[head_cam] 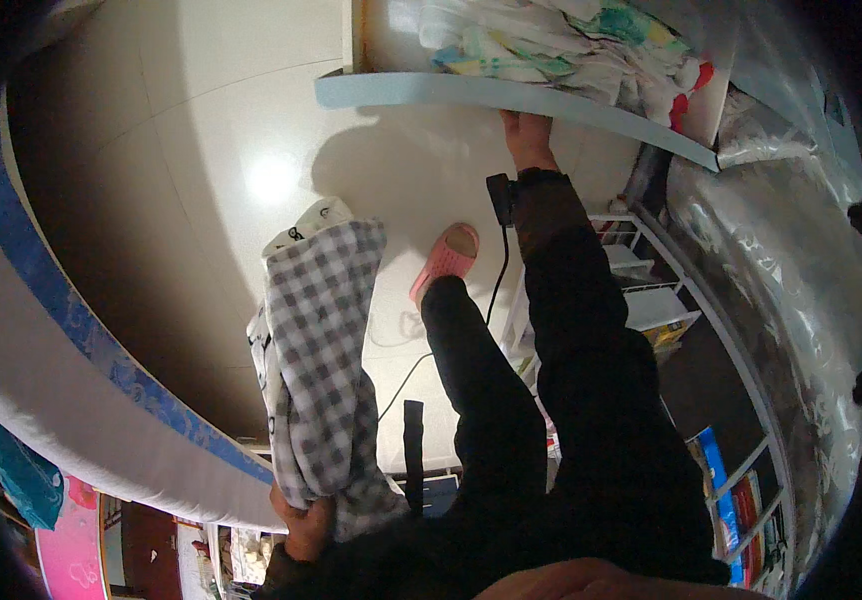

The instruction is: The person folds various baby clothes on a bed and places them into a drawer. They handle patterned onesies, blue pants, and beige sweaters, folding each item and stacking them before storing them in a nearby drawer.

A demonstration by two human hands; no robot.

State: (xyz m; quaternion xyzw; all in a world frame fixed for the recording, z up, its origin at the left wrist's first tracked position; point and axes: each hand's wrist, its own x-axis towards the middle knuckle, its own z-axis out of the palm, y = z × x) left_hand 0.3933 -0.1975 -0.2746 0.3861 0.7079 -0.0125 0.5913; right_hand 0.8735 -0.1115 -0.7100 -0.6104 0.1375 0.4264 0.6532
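Observation:
My left hand (302, 521) grips the lower end of a folded grey-and-white checked cloth (322, 300), which hangs over the floor. White fabric with black print shows at the cloth's top and left edges. Out in front, my right hand (529, 139) holds the light blue front panel (446, 88) of a pulled-out drawer from below; its fingertips are hidden by the panel. Crumpled white clothes (603, 67) with green, yellow and red patches lie inside the drawer.
A bed mattress (101, 390) with a blue border curves along the left. On the right stand a white metal rack (757, 420) with books and a shiny translucent plastic cover (768, 240). A dark cable (502, 262) hangs from a device (501, 199) at my right wrist. My foot wears a pink slipper (442, 262).

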